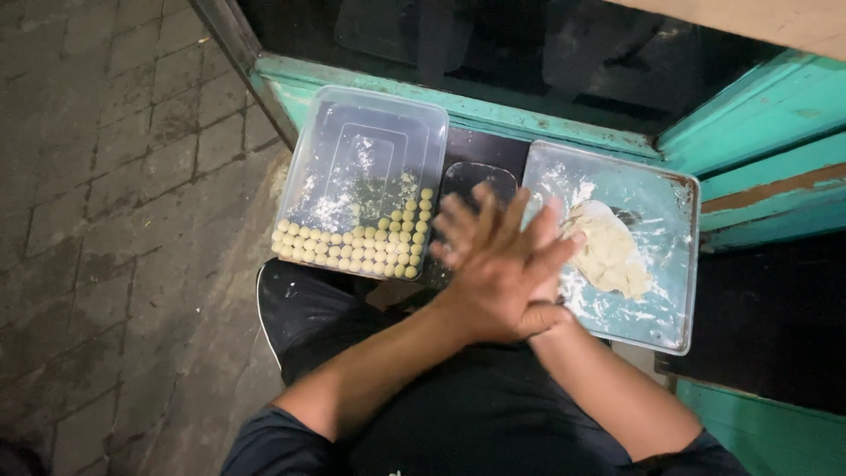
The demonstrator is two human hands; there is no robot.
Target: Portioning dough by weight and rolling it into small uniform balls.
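— Two palms pressed flat: left hand (502, 286) over right hand (476, 231), fingers spread, above the lap. Whether dough sits between them, I cannot tell.
— Risk?
— Uneven pressure could squash a piece. The dough lump (610, 254) lies on the floured tray (679, 189); finished dough balls (357, 249) line the plastic container (370, 110).

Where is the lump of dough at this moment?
In the head view, the lump of dough lies on the floured metal tray at right, just beyond the pressed-together hands.
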